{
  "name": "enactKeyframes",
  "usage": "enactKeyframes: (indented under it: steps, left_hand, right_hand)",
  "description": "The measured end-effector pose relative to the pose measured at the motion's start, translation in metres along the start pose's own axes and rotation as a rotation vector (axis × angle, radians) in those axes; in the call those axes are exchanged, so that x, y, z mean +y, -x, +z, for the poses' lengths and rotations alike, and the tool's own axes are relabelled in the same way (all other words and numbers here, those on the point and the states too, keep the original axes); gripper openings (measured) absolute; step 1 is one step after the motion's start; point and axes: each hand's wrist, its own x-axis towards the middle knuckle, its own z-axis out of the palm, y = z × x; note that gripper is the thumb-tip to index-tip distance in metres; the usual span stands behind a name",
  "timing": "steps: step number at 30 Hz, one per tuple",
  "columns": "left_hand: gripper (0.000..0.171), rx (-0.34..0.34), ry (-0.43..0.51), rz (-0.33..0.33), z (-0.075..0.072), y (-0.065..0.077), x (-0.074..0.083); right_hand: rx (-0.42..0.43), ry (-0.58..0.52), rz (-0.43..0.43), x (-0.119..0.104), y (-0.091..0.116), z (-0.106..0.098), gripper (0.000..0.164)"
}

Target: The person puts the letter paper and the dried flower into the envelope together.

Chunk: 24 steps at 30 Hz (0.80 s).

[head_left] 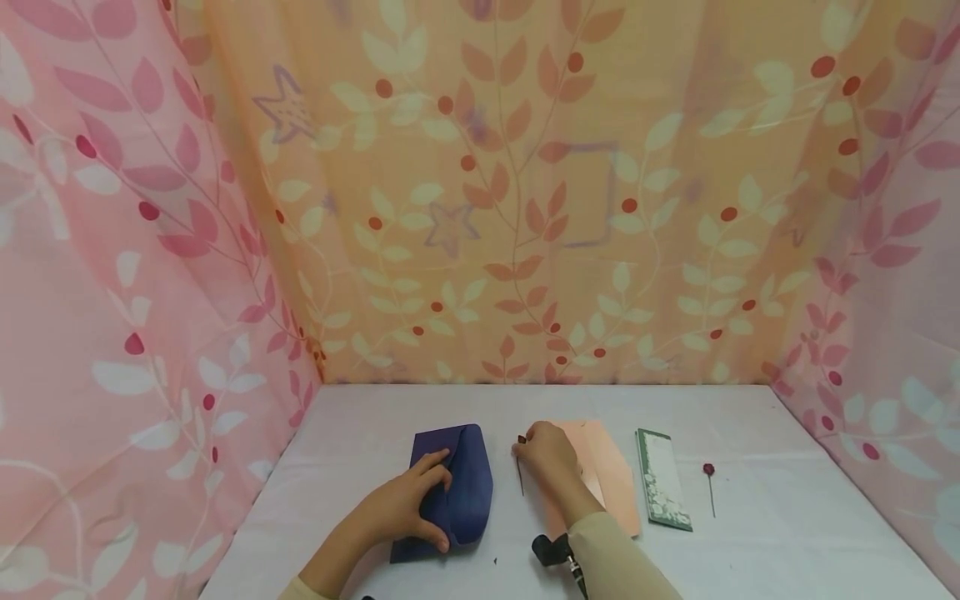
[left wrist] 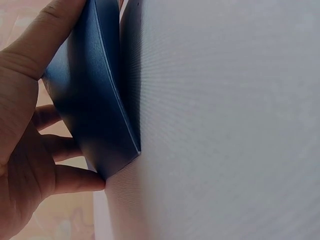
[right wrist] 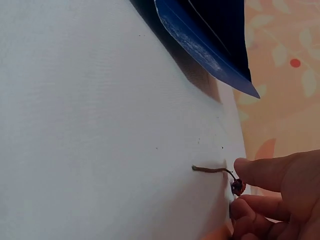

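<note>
A dark blue envelope [head_left: 471, 487] lies on the white table with its flap side to the right. My left hand [head_left: 401, 507] grips it, thumb near the lower edge and fingers over the upper part. The left wrist view shows the envelope [left wrist: 95, 95] bowed between thumb and fingers. To its right, my right hand [head_left: 551, 458] pinches a small dried rose by its dark red head [right wrist: 238, 187]. The thin stem [head_left: 521, 481] extends toward me, away from the fingertips. Under the right wrist is a peach envelope [head_left: 613, 475], partly covered by the hand and sleeve.
Right of the peach envelope lies a narrow card with a green floral border [head_left: 663, 483]. Farther right is a second dried rose [head_left: 708, 470]. A black device on a cable [head_left: 551, 550] sits by the right sleeve. Patterned curtains [head_left: 480, 250] enclose the back and sides.
</note>
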Motion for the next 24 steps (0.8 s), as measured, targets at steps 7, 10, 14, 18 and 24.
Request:
enactKeyframes:
  steps: [7,10,14,18,24]
  left_hand:
    - [0.078,-0.006,0.003,-0.009,0.0009,0.0003,0.0006]
    - [0.077,-0.006,0.003,-0.011,0.0004,0.0002,0.0007]
    - [0.078,-0.007,0.005,-0.011,0.0003,0.0001,0.0002]
    - [0.078,0.001,0.009,-0.007,0.0005,-0.0003,-0.0003]
    - [0.077,0.004,0.006,0.000,0.0007,-0.0004,-0.0001]
  right_hand:
    - [0.044,0.048,-0.006,-0.0029,-0.0016,0.0072,0.018]
    - [0.063,0.033,-0.011,-0.0044,-0.0011,0.0071,0.016]
    - [0.086,0.009,-0.011,-0.0040,-0.0006,0.0076,0.012]
    - [0.099,-0.025,0.010,-0.0031,-0.0002,0.0065,0.007]
    - [0.103,-0.083,0.014,-0.0007,-0.0001,0.0035,0.008]
